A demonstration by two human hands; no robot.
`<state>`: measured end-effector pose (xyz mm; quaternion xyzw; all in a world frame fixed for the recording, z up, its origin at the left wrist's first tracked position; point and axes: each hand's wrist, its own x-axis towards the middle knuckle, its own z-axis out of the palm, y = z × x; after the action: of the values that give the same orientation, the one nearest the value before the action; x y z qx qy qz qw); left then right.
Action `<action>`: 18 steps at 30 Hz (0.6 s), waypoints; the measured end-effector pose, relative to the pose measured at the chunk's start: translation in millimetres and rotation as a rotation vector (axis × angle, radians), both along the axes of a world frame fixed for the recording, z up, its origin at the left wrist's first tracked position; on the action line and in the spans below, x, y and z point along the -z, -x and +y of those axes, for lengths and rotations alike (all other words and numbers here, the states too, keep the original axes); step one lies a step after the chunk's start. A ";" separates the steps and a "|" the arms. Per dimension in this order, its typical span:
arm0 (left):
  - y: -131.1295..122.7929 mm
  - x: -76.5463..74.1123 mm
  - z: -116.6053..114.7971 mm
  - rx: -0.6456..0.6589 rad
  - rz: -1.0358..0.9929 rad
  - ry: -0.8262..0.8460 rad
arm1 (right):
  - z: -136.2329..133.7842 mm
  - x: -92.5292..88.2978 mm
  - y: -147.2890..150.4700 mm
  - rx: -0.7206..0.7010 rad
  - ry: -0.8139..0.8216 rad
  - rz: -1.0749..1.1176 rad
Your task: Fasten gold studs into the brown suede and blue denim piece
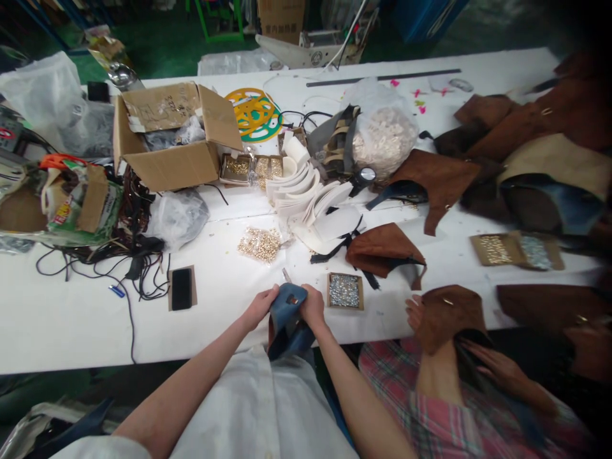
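Between my two hands is a shoe upper, its blue lining facing up and a small opening with a brownish bit near its top. My left hand grips its left edge with thumb and fingers. On the opposite edge my right hand is closed around the material. The upper hangs over the table's front edge, close to my body. To the right of my right hand sits a small box of silvery metal pieces. Beyond it lies a brown suede upper. A bag of gold-coloured pieces lies farther forward.
A co-worker's hands hold a brown upper close on my right. White curved sheets are stacked mid-table. To the left are a phone, tangled black cords and an open cardboard box. More brown uppers lie far right.
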<state>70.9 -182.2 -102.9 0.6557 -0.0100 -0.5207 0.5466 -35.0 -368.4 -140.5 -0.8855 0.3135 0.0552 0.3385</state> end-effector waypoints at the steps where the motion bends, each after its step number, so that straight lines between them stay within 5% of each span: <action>1: -2.4 -3.8 -1.0 0.041 -0.083 -0.027 | 0.7 -0.3 0.8 0.025 -0.032 -0.046; 4: -5.2 -13.0 -1.0 0.148 -0.234 -0.052 | 1.4 -0.8 2.8 -0.002 -0.100 -0.201; 12: 7.1 -25.5 2.4 0.168 -0.335 -0.085 | 3.8 0.3 -1.4 -0.149 -0.056 -0.299; 15: -6.8 -46.4 -0.9 0.213 -0.350 -0.058 | 14.3 -3.7 5.7 -0.032 -0.158 -0.430; 18: -27.8 -73.0 -8.4 0.289 -0.366 0.019 | 27.0 -6.7 20.4 0.239 -0.320 -0.565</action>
<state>98.8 -190.6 -29.9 0.7259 -0.2076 -0.4657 0.4617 -55.3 -341.4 -133.8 -0.7585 0.2965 -0.1839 0.5504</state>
